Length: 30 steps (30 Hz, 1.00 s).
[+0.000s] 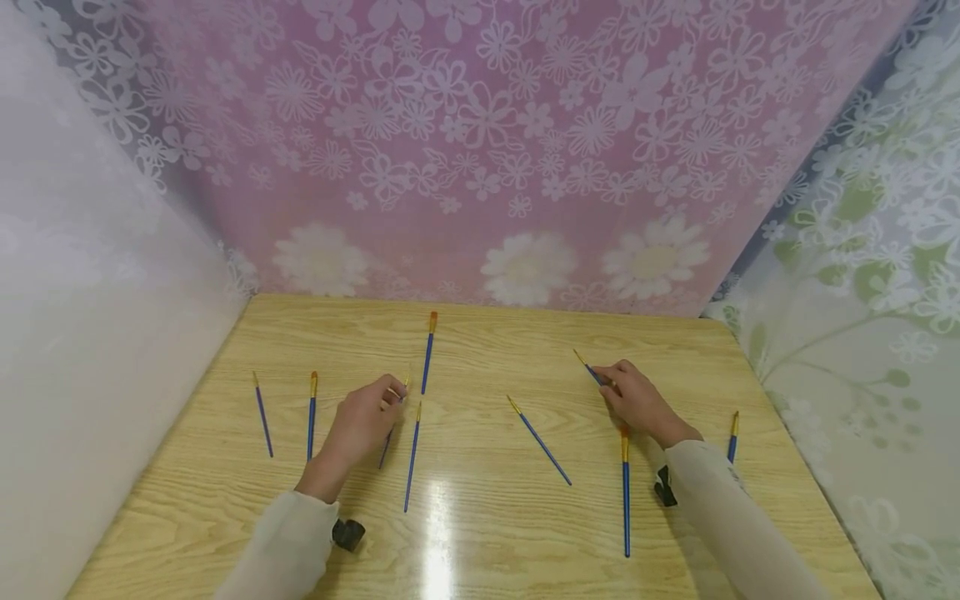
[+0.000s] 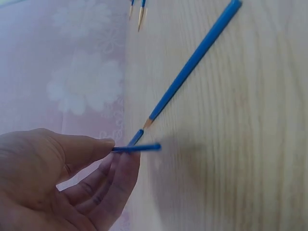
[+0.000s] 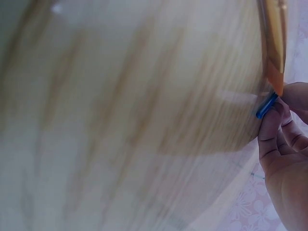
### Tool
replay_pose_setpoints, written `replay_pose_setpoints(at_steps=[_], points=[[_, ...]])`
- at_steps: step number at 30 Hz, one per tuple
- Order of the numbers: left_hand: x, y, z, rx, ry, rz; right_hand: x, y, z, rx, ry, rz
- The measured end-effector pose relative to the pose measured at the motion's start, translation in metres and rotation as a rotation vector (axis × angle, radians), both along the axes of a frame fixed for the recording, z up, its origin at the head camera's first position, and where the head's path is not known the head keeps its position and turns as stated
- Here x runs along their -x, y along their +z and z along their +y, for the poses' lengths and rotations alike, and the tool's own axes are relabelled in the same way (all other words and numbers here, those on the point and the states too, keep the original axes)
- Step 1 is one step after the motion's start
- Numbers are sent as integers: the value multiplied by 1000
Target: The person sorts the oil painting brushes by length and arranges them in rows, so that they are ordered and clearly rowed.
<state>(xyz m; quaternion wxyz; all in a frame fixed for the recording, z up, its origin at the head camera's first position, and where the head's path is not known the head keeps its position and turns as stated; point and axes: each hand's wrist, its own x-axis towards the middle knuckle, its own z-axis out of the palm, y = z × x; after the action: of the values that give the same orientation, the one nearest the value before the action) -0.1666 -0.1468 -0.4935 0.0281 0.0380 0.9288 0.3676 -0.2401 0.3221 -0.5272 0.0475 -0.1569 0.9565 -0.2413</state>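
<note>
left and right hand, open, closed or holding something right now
Left hand: closed, pinching a slim blue-handled paintbrush.
Right hand: closed, pinching another slim blue-handled paintbrush.

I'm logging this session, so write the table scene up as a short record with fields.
Surface: wood-grain table
Left hand: pinches a slim paintbrush
Right hand: pinches another paintbrush
Lying brushes: seven visible, spread out, bristle ends pointing away from the person
Farthest back: flat-tipped brush
Rightmost: short-showing brush, lower part hidden by the right sleeve
Backdrop: pink flowered covering
</note>
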Motion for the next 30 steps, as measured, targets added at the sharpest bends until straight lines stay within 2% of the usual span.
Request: replay_pose_setpoints(at_steps=[6, 16, 20, 30], points=[[-6, -5, 10, -62, -8, -43, 0, 1, 0, 2, -3, 1], [-23, -11, 29, -161, -25, -100, 1, -1, 2, 4, -2, -3], [-26, -13, 35, -159, -44, -100, 2, -2, 1, 0, -3, 4], [-32, -19, 45, -60, -81, -46, 1, -2, 0, -7, -1, 8]])
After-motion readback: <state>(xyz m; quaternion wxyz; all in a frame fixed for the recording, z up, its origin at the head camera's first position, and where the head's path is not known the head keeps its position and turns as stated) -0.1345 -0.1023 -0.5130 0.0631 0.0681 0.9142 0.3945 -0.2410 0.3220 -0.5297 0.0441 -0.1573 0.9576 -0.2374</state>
